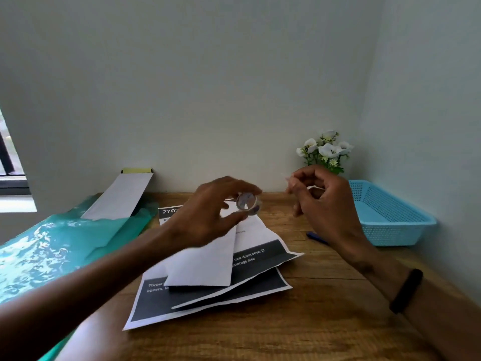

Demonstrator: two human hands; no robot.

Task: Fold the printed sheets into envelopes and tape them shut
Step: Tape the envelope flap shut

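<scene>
Desk (325, 308): printed sheets (208, 300) lie overlapped at centre, a folded envelope (203, 261) on top. Left hand (205, 217) above them, thumb and fingers pinching a clear tape roll (248, 202). Right hand (322, 201) raised beside it, fingers curled, pinching a tape strip (285, 177).

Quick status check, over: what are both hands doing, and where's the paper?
Left hand grips tape roll. Right hand pinches a pulled tape strip. Folded sheet lies on printed sheets, untaped. Nothing in the way.
</scene>
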